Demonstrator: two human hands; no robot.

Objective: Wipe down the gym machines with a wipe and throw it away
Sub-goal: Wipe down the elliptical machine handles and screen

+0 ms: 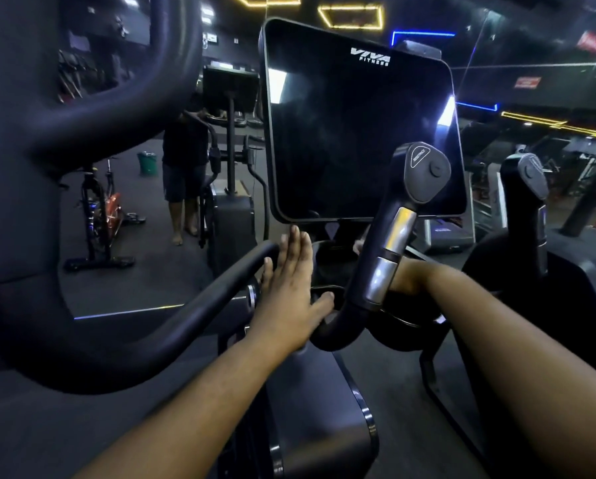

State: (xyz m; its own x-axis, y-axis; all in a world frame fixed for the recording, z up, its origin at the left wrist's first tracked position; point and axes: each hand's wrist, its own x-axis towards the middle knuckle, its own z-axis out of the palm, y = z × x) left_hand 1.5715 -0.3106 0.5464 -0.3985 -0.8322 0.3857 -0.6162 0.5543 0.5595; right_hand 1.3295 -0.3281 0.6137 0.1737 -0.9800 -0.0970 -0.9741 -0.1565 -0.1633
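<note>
I stand at a black gym machine with a large dark console screen (358,133) marked VIVA FITNESS. My left hand (289,285) is flat with its fingers straight, lying against the inner end of the left handlebar (220,292) just below the screen. It holds nothing. My right hand (408,273) reaches behind the upright right handle (393,236) with its silver sensor plates, and the handle hides most of it. A small pale bit (358,245) shows past the handle under the screen; I cannot tell whether it is a wipe or fingertips.
A thick dark loop handle (82,98) of the machine fills the left side. Behind it stand a spin bike (99,216), a green bin (147,163) and a person (182,160) at another machine. A second handle post (528,202) and treadmills stand to the right.
</note>
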